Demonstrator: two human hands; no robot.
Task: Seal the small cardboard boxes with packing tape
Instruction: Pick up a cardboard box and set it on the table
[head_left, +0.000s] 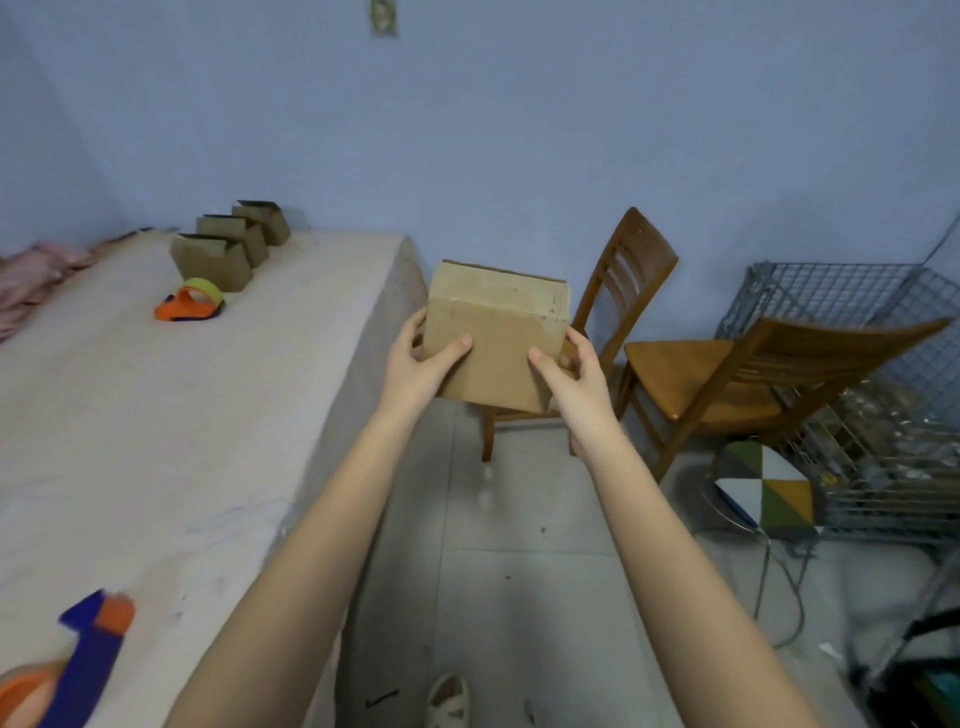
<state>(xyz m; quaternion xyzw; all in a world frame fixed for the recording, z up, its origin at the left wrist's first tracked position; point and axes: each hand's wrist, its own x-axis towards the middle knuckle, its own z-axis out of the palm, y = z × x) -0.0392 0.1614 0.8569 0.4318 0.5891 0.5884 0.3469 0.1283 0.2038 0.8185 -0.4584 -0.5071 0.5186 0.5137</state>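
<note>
A pale blue wall (519, 130) closes the far side of the room from 10 to 2 o'clock, a small fitting (384, 18) fixed at 12. A long table (156, 415) under a cream cover runs along the 9 o'clock side. Two brown wooden chairs (727, 374) stand at 2 o'clock on the grey tiled floor (519, 597), beside a wire-mesh cage (857, 322) at 3. A patchwork-cushioned stool (763, 488) sits before the cage.

We are in a plain room of a home, a cloth-covered table (156, 415) against blue walls (519, 130), two wooden chairs (691, 358) right of the table, wire cage (852, 312) beyond them, patchwork stool (763, 488) nearby, tiled floor (519, 597) beside the table.
</note>
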